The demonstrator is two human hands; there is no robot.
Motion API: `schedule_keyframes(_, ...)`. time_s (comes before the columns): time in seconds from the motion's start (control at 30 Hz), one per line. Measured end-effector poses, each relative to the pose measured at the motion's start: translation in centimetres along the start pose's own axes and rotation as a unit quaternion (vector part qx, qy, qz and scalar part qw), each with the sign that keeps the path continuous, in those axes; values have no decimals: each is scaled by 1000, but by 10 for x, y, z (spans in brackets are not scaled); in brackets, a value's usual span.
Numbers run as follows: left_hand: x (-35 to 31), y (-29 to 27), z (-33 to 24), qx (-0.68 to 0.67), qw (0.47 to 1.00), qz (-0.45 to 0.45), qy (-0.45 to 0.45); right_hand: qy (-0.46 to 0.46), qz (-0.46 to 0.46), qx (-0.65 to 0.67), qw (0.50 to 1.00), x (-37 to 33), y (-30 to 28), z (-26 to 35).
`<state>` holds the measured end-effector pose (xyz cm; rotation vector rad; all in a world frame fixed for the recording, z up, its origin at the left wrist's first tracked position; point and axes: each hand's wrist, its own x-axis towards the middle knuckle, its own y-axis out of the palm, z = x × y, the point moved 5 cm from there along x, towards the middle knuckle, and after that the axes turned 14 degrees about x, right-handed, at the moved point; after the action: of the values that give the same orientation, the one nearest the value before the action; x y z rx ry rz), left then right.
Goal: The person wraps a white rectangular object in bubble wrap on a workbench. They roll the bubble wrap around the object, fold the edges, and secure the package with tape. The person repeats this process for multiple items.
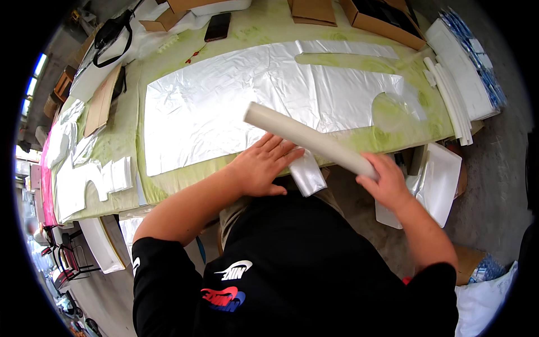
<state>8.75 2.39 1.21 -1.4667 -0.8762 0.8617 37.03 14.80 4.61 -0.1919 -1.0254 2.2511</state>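
A shiny, whitish plastic garment [208,109] lies spread over the green-covered table, with a long strip on its far side and a rounded cut-out at its right. One narrow part [307,173] hangs over the near edge. My left hand [264,164] rests at that edge, palm down with fingers stretched out, touching the film. My right hand [386,181] is closed round the lower right end of a pale, smooth tube [309,136]. The tube slants up to the left above the film, its far end beyond my left fingertips.
A dark phone [218,27] lies at the back. Open cardboard boxes [387,22] stand at the far right, near white rolls [449,101]. Folded white film pieces [84,182] and a cardboard sheet [103,101] are on the left. A white bin [441,180] sits below the right edge.
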Motion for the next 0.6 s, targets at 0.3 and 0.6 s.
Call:
schedule_keyframes(0.3, -16, -1, -22, -10, 996, -91, -17, -69, 14, -132, 989, 119, 7, -23)
schedule_keyframes(0.6, -11, 6, -5, -5, 988, -68, -139, -195, -89, -158, 964, 121, 26, -1)
